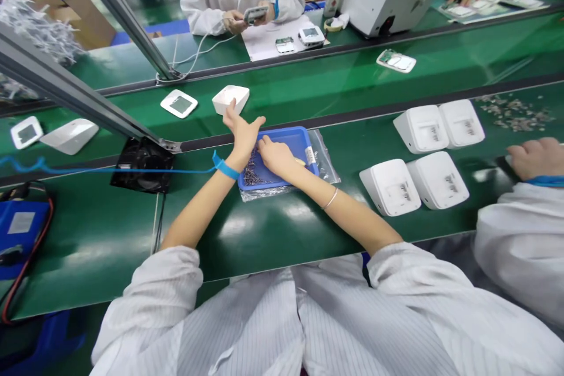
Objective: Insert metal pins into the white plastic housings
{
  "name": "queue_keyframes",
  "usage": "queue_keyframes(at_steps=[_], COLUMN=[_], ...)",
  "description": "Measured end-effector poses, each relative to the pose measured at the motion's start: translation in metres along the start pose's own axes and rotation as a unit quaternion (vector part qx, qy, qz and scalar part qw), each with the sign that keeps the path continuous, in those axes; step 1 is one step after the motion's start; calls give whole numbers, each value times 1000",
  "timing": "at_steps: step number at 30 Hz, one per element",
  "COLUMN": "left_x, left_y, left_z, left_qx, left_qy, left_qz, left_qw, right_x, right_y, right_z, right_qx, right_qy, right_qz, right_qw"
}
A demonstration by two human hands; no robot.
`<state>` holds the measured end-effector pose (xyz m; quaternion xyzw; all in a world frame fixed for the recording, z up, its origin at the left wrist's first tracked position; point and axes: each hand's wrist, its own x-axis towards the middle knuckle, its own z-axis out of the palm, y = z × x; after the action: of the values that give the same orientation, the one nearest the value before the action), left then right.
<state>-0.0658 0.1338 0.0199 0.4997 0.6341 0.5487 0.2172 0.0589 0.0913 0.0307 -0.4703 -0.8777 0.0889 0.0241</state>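
My left hand is over the near edge of the green conveyor belt, a blue wrist strap round its wrist. Its thumb points right, apart from the fingers, which reach up in front of a white plastic housing; whether they touch it I cannot tell. Inside a shallow blue tray, my right hand has its fingers curled together, and anything between the tips is hidden. Small dark screws lie in the tray's left part. Under the tray is a clear plastic bag.
Several white housings stand on the bench at right, near scattered small metal parts. White framed panels lie on the belt. A metal post and black fan stand left. Co-workers sit opposite and at right.
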Motion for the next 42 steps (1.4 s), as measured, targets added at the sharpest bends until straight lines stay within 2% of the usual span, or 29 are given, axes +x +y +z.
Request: queue_keyframes(at_steps=[3,6,9,12,17,21,26,30,33,37,42], left_x=[-37,-55,-61,-75,-112,-135,-163,-185,-194,-192,-185], left_y=[6,5,3,11,31,32,26,23,21,20,23], left_z=[-18,-32,-37,-37,-38,-38,-27,-15,-6,9,28], left_qx=[29,19,-45,-108,-196,-241,-267,-258,-241,-211,-191], left_qy=[1,-46,-99,-174,-250,-327,-429,-469,-479,-498,-512], left_qz=[68,90,52,22,-23,-96,-197,-248,-261,-250,-210], left_qw=[997,995,993,979,948,909,840,808,802,803,811], right_x=[-9,-19,-31,-52,-107,-151,-198,-222,-233,-239,-240], right_y=[4,10,12,9,3,8,15,20,23,30,42], right_z=[-8,-15,-21,-26,-27,-19,-10,-4,3,15,26], right_qx=[3,36,95,151,181,168,62,-6,-34,-42,-43], right_qy=[22,59,85,108,157,219,236,230,198,141,136], right_qz=[6,24,40,40,21,-9,5,-14,6,59,111], right_qw=[1000,997,991,982,971,961,970,973,980,987,984])
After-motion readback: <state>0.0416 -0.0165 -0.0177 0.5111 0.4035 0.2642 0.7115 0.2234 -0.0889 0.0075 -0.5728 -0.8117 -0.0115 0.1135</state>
